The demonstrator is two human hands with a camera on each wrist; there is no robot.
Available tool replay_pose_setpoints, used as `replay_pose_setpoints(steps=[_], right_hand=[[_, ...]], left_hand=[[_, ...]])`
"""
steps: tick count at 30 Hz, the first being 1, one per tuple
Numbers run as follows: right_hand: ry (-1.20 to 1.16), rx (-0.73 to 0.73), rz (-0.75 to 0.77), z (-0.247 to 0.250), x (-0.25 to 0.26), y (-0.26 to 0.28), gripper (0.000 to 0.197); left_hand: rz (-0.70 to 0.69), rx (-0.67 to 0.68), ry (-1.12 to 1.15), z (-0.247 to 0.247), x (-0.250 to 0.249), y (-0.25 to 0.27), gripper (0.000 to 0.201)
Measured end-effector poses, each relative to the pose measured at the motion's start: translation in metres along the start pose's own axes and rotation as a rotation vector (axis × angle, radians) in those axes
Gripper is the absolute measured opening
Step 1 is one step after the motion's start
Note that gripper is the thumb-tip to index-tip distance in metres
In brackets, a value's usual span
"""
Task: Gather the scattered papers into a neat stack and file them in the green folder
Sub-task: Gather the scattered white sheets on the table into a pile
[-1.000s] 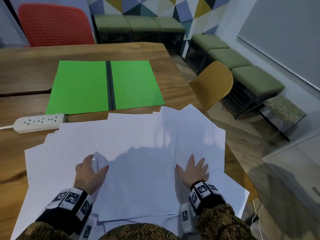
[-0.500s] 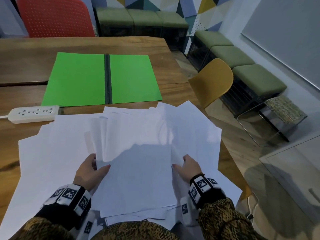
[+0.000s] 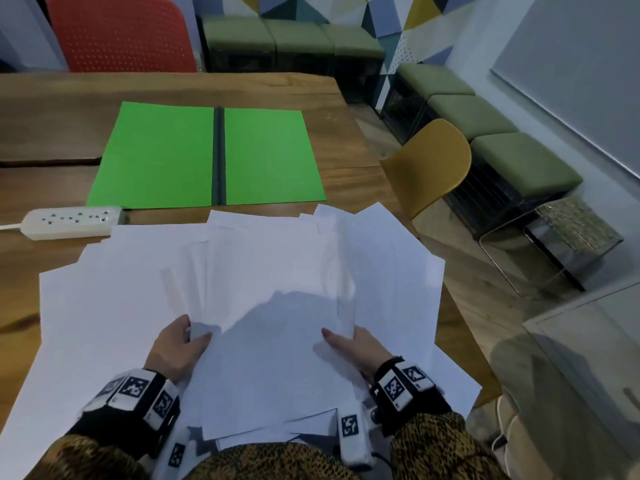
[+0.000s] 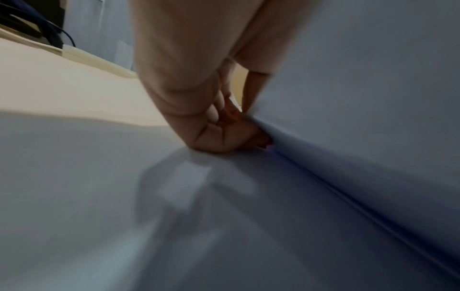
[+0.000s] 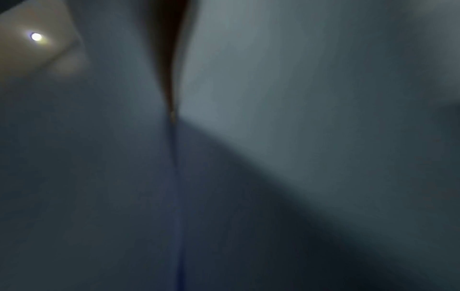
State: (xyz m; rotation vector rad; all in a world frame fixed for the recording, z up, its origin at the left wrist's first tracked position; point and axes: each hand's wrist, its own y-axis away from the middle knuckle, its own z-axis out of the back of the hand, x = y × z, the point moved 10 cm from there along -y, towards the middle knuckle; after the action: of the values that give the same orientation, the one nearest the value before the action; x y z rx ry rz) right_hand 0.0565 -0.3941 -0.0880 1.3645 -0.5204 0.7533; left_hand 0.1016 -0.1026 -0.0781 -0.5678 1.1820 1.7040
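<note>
Two hands: both grip a sheaf of papers by its side edges, near the person's body.
Left hand: thumb on top of the sheaf's left edge, fingers curled beneath; the left wrist view shows the fingers tucked under the lifted sheets.
Right hand: thumb lies over the right edge, the other fingers hidden under the paper; the right wrist view is dark and blurred.
Wrists: low, forearms angled inward, sleeves patterned.
Scattered papers: fanned over the near bench, under and around the sheaf.
Green folder: open flat, farther back on the bench, just beyond the papers.
Power strip: left of the papers, beside the folder's near corner.
</note>
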Motion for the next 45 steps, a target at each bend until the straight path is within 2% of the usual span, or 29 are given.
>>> replay_pose_setpoints(steps=[1, 2, 4, 5, 6, 8, 12, 13, 15, 17, 18, 20, 22, 24, 27, 28, 29, 30, 31, 33, 35, 37, 38, 40, 43, 45], right_hand=[[0.016, -0.012, 0.019, 0.002, 0.004, 0.001, 0.087], [0.032, -0.079, 0.036, 0.013, 0.008, 0.0, 0.09], [-0.014, -0.282, 0.038, 0.049, 0.008, -0.002, 0.059], [-0.063, -0.322, 0.027, 0.061, 0.003, -0.004, 0.046], [-0.079, -0.317, 0.023, 0.066, 0.001, -0.006, 0.036], [0.032, -0.263, 0.036, 0.061, 0.002, -0.01, 0.025], [0.177, -0.104, 0.064, 0.018, 0.003, -0.016, 0.033], [0.148, -0.085, 0.067, 0.011, 0.002, -0.018, 0.032], [0.019, -0.109, 0.012, 0.01, -0.005, -0.019, 0.018], [-0.091, -0.127, -0.052, 0.01, -0.006, -0.012, 0.036], [-0.09, -0.098, -0.029, 0.005, -0.002, -0.012, 0.035], [0.091, -0.062, 0.106, -0.007, 0.014, -0.011, 0.022], [0.207, -0.081, 0.2, -0.017, 0.023, -0.008, 0.041], [0.105, -0.115, 0.213, -0.017, 0.022, -0.007, 0.042], [-0.303, -0.052, 0.219, -0.013, 0.013, -0.008, 0.03], [-0.385, -0.028, 0.214, -0.012, 0.01, -0.008, 0.029], [-0.354, -0.016, 0.206, -0.014, 0.01, -0.006, 0.03], [-0.241, -0.02, 0.203, -0.015, 0.011, -0.006, 0.03], [-0.087, -0.03, 0.215, -0.015, 0.014, -0.005, 0.028], [0.161, -0.15, 0.244, 0.001, 0.018, -0.004, 0.026], [0.233, -0.449, 0.202, 0.046, 0.019, 0.002, 0.036], [0.262, -0.72, 0.044, 0.094, 0.006, 0.012, 0.043], [0.282, -0.76, -0.049, 0.106, -0.002, 0.013, 0.044], [0.287, -0.691, -0.117, 0.11, -0.009, 0.007, 0.043], [0.242, -0.509, -0.019, 0.084, 0.001, -0.006, 0.043], [0.22, -0.388, 0.026, 0.059, 0.007, -0.011, 0.042]], left_hand=[[-0.021, 0.014, -0.001, 0.001, -0.004, -0.002, 0.032], [-0.031, 0.018, -0.008, 0.004, -0.006, -0.004, 0.026], [-0.059, 0.033, 0.005, 0.009, -0.012, -0.007, 0.028], [-0.074, 0.039, 0.003, 0.012, -0.014, -0.008, 0.03], [-0.078, 0.05, -0.008, 0.012, -0.015, -0.008, 0.026], [-0.097, 0.071, -0.013, 0.009, -0.021, -0.007, 0.021], [-0.097, 0.075, 0.006, -0.007, -0.035, 0.0, 0.044], [-0.074, 0.056, -0.023, -0.008, -0.031, -0.002, 0.051], [-0.041, -0.009, -0.116, 0.0, -0.028, -0.002, 0.046], [-0.051, -0.066, -0.207, 0.007, -0.026, -0.005, 0.054], [-0.055, -0.061, -0.199, 0.005, -0.025, -0.006, 0.062], [-0.058, -0.037, -0.129, -0.003, -0.023, -0.006, 0.064], [-0.056, -0.016, 0.072, -0.007, -0.021, -0.004, 0.06], [-0.015, -0.006, 0.324, -0.003, -0.018, -0.002, 0.058], [0.118, 0.14, 0.476, -0.007, -0.011, -0.002, 0.027], [0.132, 0.191, 0.488, -0.009, -0.01, 0.001, 0.027], [0.121, 0.229, 0.464, -0.011, -0.012, 0.004, 0.036], [0.099, 0.255, 0.423, -0.013, -0.011, 0.006, 0.047], [0.071, 0.255, 0.395, -0.013, -0.011, 0.008, 0.048], [0.026, 0.233, 0.415, -0.012, -0.005, 0.008, 0.036], [0.021, 0.194, 0.428, -0.009, 0.003, 0.005, 0.038], [0.003, 0.177, 0.415, -0.006, 0.008, 0.003, 0.023], [0.009, 0.173, 0.417, -0.005, 0.011, 0.002, 0.022], [0.016, 0.169, 0.438, -0.006, 0.011, 0.0, 0.024], [0.014, 0.201, 0.482, -0.01, 0.006, 0.001, 0.029], [0.009, 0.253, 0.529, -0.014, 0.006, 0.0, 0.048]])
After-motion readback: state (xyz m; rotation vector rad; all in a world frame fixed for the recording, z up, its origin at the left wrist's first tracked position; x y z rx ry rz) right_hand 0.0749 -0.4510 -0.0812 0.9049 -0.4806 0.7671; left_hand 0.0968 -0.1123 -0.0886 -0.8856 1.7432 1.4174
